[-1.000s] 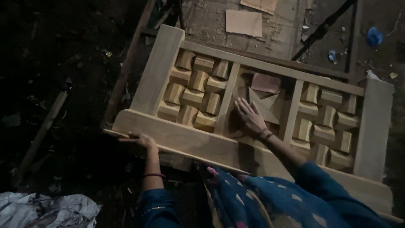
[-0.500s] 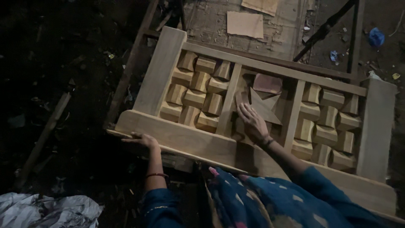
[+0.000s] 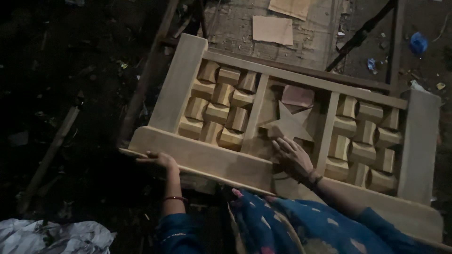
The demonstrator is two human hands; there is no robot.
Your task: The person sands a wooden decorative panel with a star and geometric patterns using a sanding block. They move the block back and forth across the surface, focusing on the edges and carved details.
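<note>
Left hand (image 3: 159, 161) clenched on near rail of pale carved wooden panel (image 3: 188, 80); right hand (image 3: 293, 156) flat, released, unmoved, just below raised wooden star (image 3: 287, 124); sanding continues there.

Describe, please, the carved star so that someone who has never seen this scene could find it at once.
Start at the long pale wooden frame lying across the floor, split into three sections. The star sits in the middle section, just above the right hand. Unlike the woven block patterns on either side, it is one five-pointed raised shape.
</note>
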